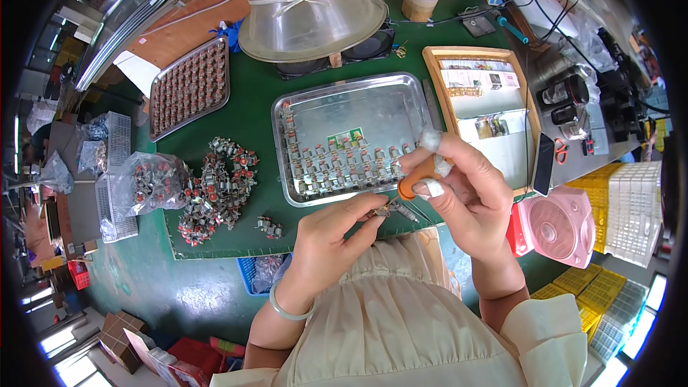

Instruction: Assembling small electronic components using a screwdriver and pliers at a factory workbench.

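Both hands meet just over the table's front edge. My left hand (pixel 331 240) pinches a small metal part (pixel 380 209) between thumb and fingertips; much of it is covered. In my right hand (pixel 469 204), with white wraps on the fingers, is an orange-handled tool (pixel 416 179). Its thin shaft points down at the part in the left hand; its exact kind is hidden by the fingers. Beyond the hands lies a metal tray (pixel 337 93) with rows of small silver parts with red tops (pixel 315 165). A thin silver piece (pixel 407 212) shows beside the left fingertips.
Left are a pile of similar parts (pixel 218 190), a plastic bag of them (pixel 154 183) and a filled tray (pixel 190 89). A metal hood (pixel 308 11) stands over fans at the back. Right are a wood-framed glass panel (pixel 534 111), scissors (pixel 561 150) and a pink fan (pixel 555 223).
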{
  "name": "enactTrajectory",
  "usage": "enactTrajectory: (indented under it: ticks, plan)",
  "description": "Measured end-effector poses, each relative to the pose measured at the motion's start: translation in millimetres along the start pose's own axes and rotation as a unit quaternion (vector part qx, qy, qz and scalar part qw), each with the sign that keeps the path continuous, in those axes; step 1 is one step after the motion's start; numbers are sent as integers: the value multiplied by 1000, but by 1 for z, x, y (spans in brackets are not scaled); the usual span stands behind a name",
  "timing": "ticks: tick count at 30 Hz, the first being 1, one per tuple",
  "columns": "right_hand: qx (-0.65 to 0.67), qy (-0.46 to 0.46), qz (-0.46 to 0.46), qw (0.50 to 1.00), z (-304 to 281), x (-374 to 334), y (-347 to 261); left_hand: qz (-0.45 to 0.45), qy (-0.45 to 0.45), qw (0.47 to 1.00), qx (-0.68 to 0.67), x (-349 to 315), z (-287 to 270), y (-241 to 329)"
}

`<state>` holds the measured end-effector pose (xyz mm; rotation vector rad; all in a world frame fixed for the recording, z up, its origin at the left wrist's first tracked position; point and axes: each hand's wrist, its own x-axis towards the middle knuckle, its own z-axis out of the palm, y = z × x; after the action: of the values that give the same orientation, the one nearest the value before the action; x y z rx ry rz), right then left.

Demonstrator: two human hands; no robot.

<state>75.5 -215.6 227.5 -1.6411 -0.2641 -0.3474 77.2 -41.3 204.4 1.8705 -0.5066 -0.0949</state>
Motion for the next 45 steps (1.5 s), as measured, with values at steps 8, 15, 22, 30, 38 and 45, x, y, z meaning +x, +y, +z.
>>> enactTrajectory:
  ticks: [8, 15, 22, 30, 38, 45]
  plan:
    - [203, 5, 58, 978, 0, 4, 3, -7, -4, 1000, -7, 2, 0, 0]
    - [-84, 24, -77, 993, 0, 7, 7, 13, 10, 1000, 24, 2, 3, 1]
    - [-1, -53, 45, 998, -14, 12, -8, 31, 18, 998, 53, 4, 2, -5]
    - [-58, -37, 80, 994, -7, 9, 5, 79, 50, 993, 76, 6, 7, -6]
    - [303, 106, 204, 925, 1, -12, 15, -111, 41, 924, -365, 4, -4, -12]
    - [363, 23, 382, 850, 18, -23, 20, -192, 23, 862, -469, 5, -5, -16]
